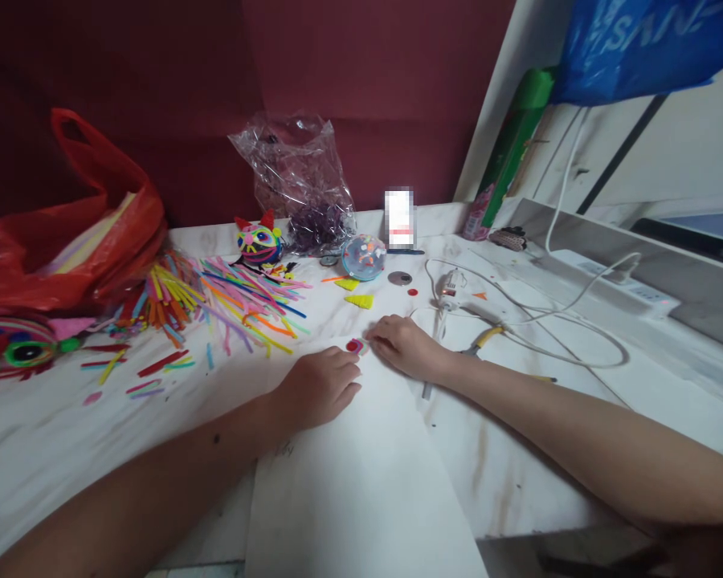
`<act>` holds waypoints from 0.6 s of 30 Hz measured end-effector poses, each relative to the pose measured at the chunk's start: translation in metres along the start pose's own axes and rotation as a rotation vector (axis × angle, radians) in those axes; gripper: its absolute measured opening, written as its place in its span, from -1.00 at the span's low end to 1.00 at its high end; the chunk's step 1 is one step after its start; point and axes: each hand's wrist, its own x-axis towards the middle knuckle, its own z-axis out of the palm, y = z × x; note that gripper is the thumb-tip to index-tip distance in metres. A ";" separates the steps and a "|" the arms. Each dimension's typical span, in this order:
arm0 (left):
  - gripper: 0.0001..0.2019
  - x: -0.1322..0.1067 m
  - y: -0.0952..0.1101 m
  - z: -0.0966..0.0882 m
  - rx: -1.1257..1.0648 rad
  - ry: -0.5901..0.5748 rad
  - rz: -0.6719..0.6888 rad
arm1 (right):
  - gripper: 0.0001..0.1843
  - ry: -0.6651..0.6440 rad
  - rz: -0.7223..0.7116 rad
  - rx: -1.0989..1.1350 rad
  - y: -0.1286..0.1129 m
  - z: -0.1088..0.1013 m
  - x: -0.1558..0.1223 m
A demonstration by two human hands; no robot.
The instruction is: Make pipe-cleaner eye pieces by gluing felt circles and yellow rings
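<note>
A small red and pink coil of pipe cleaner (354,346) lies between my hands at the far end of a long white paper sheet (361,482). My left hand (320,387) rests on the sheet, fingers bent, the index finger against the coil's near side. From the right, my right hand (408,347) reaches in with its fingers drawn together at the coil's loose end. The fingertips hide part of that end. Just beyond are two yellow fuzzy pieces (359,301) and a small red disc (413,292).
Loose pipe cleaners (229,305) spread on the left near a red plastic bag (96,233) and a colourful fuzzy animal head (259,241). Behind stand a clear bag (307,185) and a round clear container (363,257). Right are yellow-handled pliers (485,340), a glue gun (449,293) and white cables (602,353).
</note>
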 end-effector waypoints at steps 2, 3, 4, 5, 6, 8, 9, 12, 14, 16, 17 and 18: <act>-0.86 0.000 0.000 0.001 0.000 0.006 0.001 | -0.83 -0.018 0.051 -0.027 -0.005 -0.002 0.002; -0.87 0.000 0.000 0.001 0.000 0.009 0.000 | -0.85 -0.027 0.080 -0.048 -0.007 -0.002 0.002; -0.87 0.000 -0.001 0.002 0.001 0.009 -0.002 | -0.85 -0.034 0.106 -0.070 -0.010 -0.003 0.003; -0.87 0.000 -0.001 0.002 0.002 0.008 -0.003 | -0.86 -0.040 0.126 -0.090 -0.012 -0.003 0.004; -0.88 0.000 -0.001 0.003 0.003 0.006 -0.004 | -0.86 -0.045 0.137 -0.103 -0.014 -0.003 0.004; -0.88 0.000 -0.001 0.003 0.003 0.006 -0.005 | -0.84 -0.046 0.144 -0.102 -0.016 -0.004 0.004; -0.87 0.000 -0.001 0.003 0.004 0.008 -0.004 | -0.83 -0.043 0.145 -0.094 -0.017 -0.004 0.004; -0.86 0.000 -0.001 0.003 0.009 0.016 0.004 | -0.81 -0.037 0.164 -0.067 -0.016 -0.003 0.005; -0.85 0.000 0.001 0.002 0.007 0.024 0.014 | -0.81 -0.025 0.207 -0.012 -0.013 -0.002 0.005; -0.85 -0.001 0.002 0.002 -0.015 0.036 0.015 | -0.80 0.005 0.269 0.079 -0.008 -0.001 0.003; -0.84 -0.001 0.002 0.002 -0.036 0.053 -0.004 | -0.79 0.019 0.282 0.115 -0.007 -0.001 0.002; -0.84 0.000 0.001 0.003 -0.060 0.081 -0.041 | -0.77 0.026 0.274 0.127 -0.005 -0.001 0.001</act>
